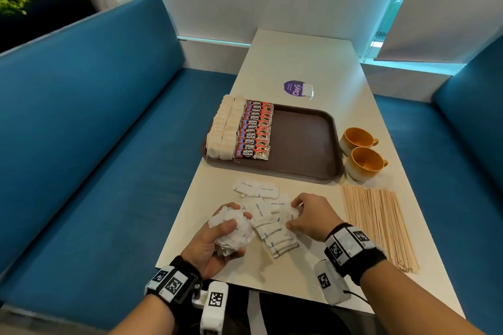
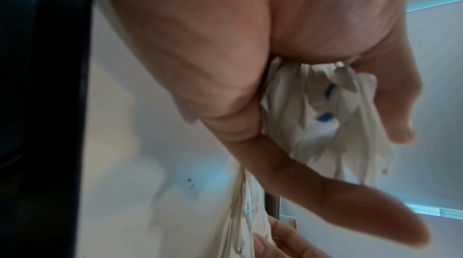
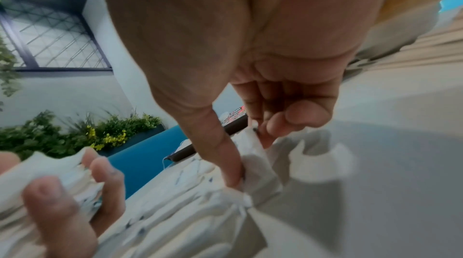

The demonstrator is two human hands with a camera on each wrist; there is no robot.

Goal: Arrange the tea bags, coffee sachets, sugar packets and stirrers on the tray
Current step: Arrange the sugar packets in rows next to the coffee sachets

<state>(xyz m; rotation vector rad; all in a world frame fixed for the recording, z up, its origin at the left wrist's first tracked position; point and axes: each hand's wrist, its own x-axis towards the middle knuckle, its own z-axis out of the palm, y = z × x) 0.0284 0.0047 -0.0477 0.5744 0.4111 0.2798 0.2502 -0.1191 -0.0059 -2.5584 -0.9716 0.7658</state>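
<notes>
A: Currently, left hand grips a bunch of sugar packets; right hand pinches one from the loose sugar pile.

B: Tray?

A: Straight ahead, beyond both hands; its bare half lies nearer the right.

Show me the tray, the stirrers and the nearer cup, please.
tray (image 1: 302, 139): head view, bare floor.
stirrers (image 1: 378, 223): head view, middle of the pile.
nearer cup (image 1: 366, 162): head view, orange inside.

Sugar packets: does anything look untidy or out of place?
Yes. The sugar packets lie scattered and overlapping on the table, not on the tray. The left hand grips a crumpled-looking bunch.
</notes>
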